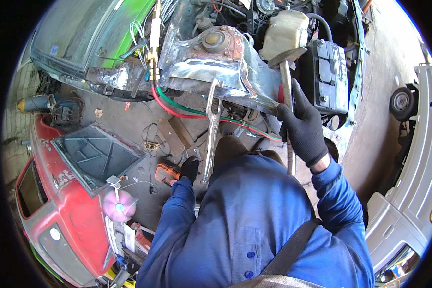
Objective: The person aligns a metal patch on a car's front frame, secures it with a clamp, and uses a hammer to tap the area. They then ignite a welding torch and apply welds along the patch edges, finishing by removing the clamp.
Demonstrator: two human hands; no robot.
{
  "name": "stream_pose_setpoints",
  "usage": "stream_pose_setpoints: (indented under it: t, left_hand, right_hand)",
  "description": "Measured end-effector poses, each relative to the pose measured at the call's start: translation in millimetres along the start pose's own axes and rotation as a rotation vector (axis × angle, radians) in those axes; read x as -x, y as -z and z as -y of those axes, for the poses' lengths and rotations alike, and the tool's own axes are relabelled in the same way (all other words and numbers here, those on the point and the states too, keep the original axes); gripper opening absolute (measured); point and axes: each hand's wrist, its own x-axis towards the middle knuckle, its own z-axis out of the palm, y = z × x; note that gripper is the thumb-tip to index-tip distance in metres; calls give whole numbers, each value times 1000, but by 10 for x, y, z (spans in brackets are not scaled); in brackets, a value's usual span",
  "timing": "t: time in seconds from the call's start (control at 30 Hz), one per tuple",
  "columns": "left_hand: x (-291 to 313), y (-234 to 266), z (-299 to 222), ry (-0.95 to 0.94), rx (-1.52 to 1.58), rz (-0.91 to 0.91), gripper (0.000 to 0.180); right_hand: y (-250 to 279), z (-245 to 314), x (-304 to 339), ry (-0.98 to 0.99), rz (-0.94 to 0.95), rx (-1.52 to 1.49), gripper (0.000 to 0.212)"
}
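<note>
My right hand (303, 127), in a black glove, is closed around the handle of a hammer (286, 79). The hammer's steel head is raised over the car's inner fender beside the battery. Lower down, my left hand (190, 168), also gloved in black, hangs near my knee beside an orange and black tool (168, 173); its fingers look loosely stretched, with nothing visible in them. Long locking pliers (211, 127) hang clamped to the edge of a bare sheet-metal patch (209, 72) below the rusty strut tower (218, 42). Neither hand touches the pliers.
A torch (154, 41) with red and green hoses (185, 114) lies across the fender. The car battery (324, 77) and a white plastic reservoir (284, 32) sit in the engine bay. A red car body (74, 206), a dark panel (101, 153) and a pink fan (119, 205) stand left; a silver vehicle (408, 182) stands right.
</note>
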Motion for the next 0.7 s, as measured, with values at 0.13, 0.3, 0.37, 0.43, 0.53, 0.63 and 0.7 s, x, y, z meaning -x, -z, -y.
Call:
stream_pose_setpoints:
  t: [0.13, 0.3, 0.37, 0.43, 0.53, 0.63, 0.7]
  left_hand:
    - [187, -93, 271, 87, 46, -108, 53]
    - [285, -239, 564, -108, -210, -127, 52]
    - [342, -250, 594, -304, -327, -91, 45]
    - [394, -258, 579, -408, -535, -41, 33]
    - [466, -264, 592, -386, -484, -83, 25]
    - [493, -260, 771, -202, -354, -86, 30]
    - [452, -162, 955, -203, -450, -60, 45]
  right_hand:
    - [93, 262, -369, 313, 79, 345, 70]
    - [18, 666, -1099, 616, 279, 762, 64]
    - [-145, 763, -1472, 762, 350, 837, 58]
    - [-331, 830, -1791, 784, 421, 1061, 61]
    - [-704, 909, -2206, 999, 479, 1144, 49]
    - [-1033, 969, -2484, 1026, 560, 1265, 30]
    - [-1118, 951, -2550, 1054, 569, 1210, 27]
